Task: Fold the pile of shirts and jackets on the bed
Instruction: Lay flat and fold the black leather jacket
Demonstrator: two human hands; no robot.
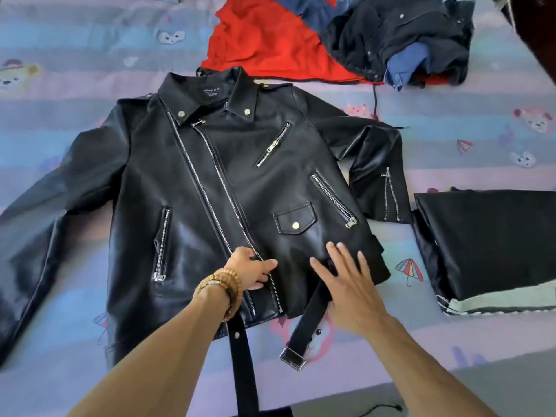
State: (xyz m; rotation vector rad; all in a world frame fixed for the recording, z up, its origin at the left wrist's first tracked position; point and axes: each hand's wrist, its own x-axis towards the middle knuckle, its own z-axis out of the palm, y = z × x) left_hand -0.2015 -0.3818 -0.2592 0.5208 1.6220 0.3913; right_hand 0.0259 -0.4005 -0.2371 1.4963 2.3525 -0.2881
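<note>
Both hands work the jacket (210,182) spread front-up on the bed (75,55): I pinch the zipper (228,206) with my left hand (251,267), right hand (346,284) flat, smoothing the hem for folding.

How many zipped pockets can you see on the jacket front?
3. One slants on the chest, one slants at image right beside the flap pocket, one runs upright at image left near the hem. The hands may hide more.
</note>
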